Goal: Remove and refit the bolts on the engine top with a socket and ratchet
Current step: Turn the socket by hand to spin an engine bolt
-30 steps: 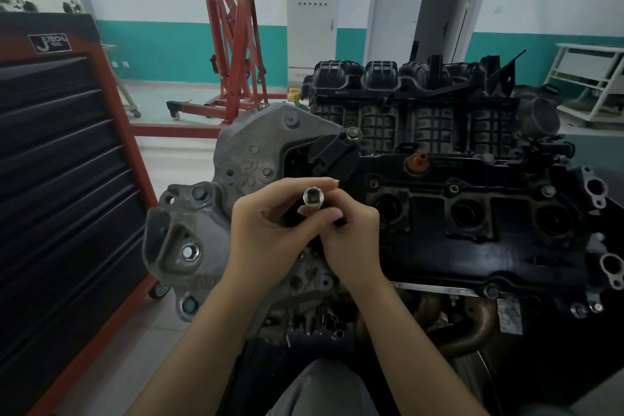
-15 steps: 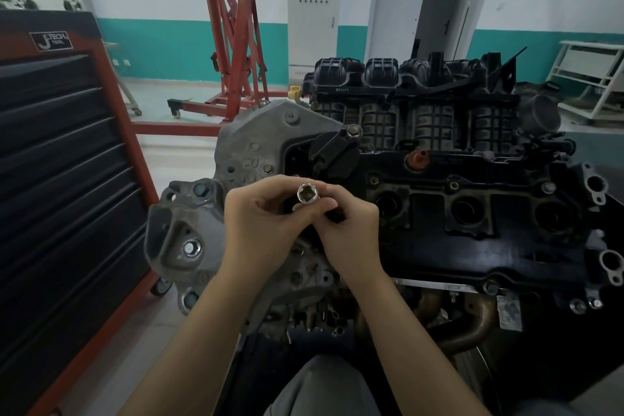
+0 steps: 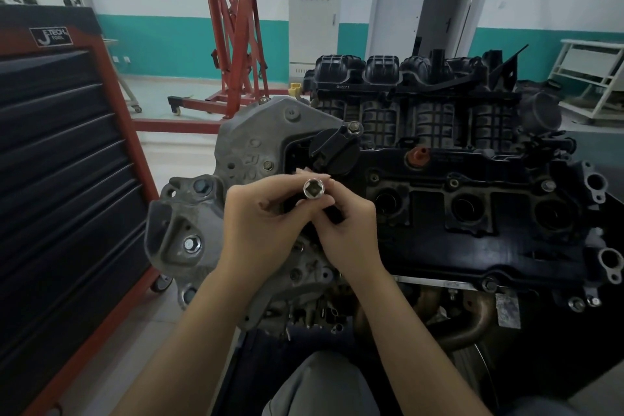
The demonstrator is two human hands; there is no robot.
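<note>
A shiny steel socket [image 3: 314,188] points its open end up at me, held between both hands in front of the engine. My left hand [image 3: 261,230] pinches the socket from the left. My right hand [image 3: 347,230] curls around a dark part just below the socket, mostly hidden by the fingers. Behind them lies the black engine top cover [image 3: 472,223] with its plug wells. A bolt [image 3: 353,127] sits in the black bracket above the oil cap, and another bolt [image 3: 548,185] stands further right on the cover.
A black and red tool cabinet [image 3: 67,179] stands close on the left. The grey timing cover [image 3: 202,213] fills the engine's left end. A red engine hoist [image 3: 236,44] and a white control cabinet [image 3: 314,10] stand at the back. A white rack [image 3: 591,78] is at far right.
Both hands, with the socket held between them, have shifted slightly left and up. The grip looks unchanged.
</note>
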